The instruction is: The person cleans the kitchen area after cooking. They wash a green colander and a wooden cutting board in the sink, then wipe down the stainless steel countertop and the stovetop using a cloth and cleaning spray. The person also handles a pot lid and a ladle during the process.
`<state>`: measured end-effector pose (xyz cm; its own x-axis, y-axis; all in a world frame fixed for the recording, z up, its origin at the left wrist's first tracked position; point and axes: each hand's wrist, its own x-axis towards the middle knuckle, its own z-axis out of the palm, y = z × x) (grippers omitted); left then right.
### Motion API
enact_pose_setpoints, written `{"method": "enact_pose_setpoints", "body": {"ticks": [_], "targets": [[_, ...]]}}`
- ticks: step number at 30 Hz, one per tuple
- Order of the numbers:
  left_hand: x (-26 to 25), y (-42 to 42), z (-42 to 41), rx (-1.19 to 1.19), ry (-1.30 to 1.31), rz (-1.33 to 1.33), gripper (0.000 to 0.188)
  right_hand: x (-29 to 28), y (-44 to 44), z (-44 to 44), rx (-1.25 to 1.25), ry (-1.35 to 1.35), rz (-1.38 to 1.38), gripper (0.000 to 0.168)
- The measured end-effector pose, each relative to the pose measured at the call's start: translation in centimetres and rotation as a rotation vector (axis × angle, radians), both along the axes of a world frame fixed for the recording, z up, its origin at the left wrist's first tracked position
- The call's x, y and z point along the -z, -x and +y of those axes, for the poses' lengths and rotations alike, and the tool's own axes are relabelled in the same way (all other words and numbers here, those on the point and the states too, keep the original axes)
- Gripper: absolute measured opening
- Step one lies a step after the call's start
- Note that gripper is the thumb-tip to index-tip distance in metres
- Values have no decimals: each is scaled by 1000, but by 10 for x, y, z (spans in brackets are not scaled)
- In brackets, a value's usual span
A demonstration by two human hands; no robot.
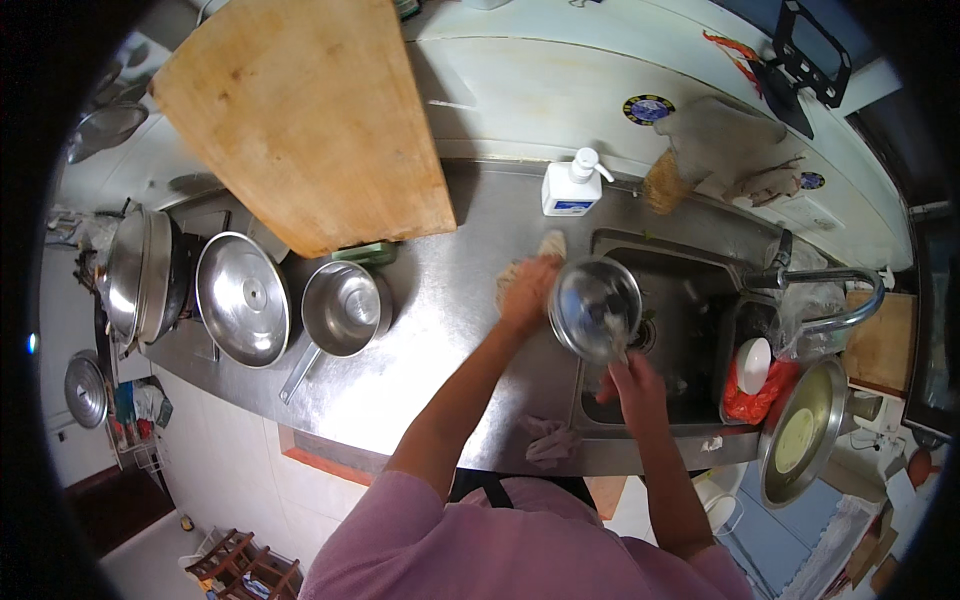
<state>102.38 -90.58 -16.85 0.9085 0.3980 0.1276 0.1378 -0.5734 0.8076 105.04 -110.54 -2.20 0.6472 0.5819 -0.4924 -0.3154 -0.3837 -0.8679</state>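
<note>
My left hand is blurred and closed over a beige cloth, which shows on both sides of the fingers, by the left edge of the sink. A round, shiny metal vessel is held over the left side of the steel sink. My right hand grips it at its near side, where a pale blurred strip crosses the metal; whether that is a handle or a separate utensil I cannot tell. Behind the hands stands a white pump bottle. A crumpled pinkish cloth lies at the counter's front edge.
A large wooden board leans at the back left. Left are a steel saucepan, a round lid and a large pot. Rightward, a faucet juts over the sink, near a white bowl and a metal basin.
</note>
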Motion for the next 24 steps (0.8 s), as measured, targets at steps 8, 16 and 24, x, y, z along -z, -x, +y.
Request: {"method": "enact_pose_setpoints", "body": {"ticks": [8, 16, 24], "targets": [[6, 71, -65, 126, -284, 69, 32, 60, -30, 139, 102, -164, 65, 32], [-12, 75, -68, 64, -231, 58, 30, 106, -35, 196, -1, -270, 155, 32], [3, 75, -73, -15, -268, 0, 26, 56, -105, 175, 269, -16, -1322, 38]]}}
